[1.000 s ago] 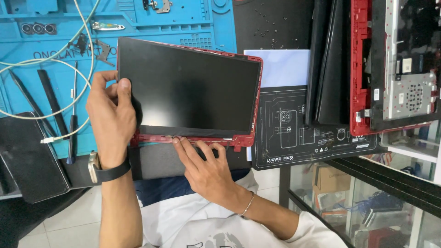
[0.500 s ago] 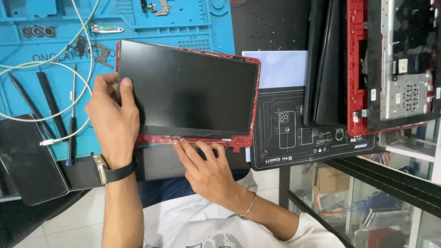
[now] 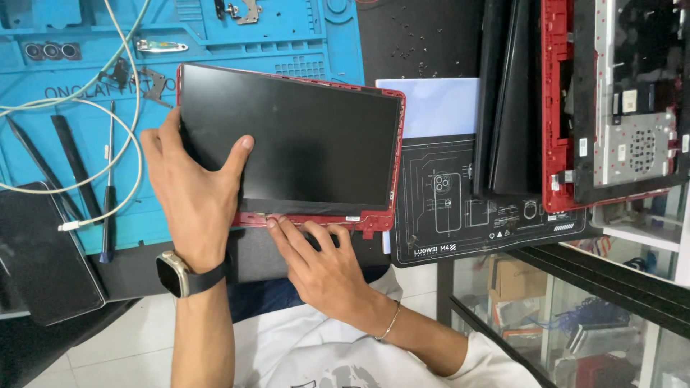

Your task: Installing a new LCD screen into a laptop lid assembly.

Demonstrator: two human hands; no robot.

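A black laptop screen panel (image 3: 302, 136) lies in a red lid frame (image 3: 399, 144) on the bench in front of me. My left hand (image 3: 188, 194) rests on the panel's left end, thumb spread across the glass and fingers around the left edge. My right hand (image 3: 323, 262) lies at the lower edge, its fingertips pressing on the red strip below the screen. A watch sits on my left wrist and a thin bracelet on my right.
A blue work mat (image 3: 86, 86) at left carries a white cable (image 3: 108, 122), screwdrivers (image 3: 106, 201), pry tools and tweezers. A dark phone (image 3: 43, 251) lies at lower left. A black mat (image 3: 467, 208) and a red laptop base (image 3: 611, 108) are at right.
My left hand has shifted rightward onto the panel, with the thumb now spread over the glass. The right hand stays at the lower red strip.
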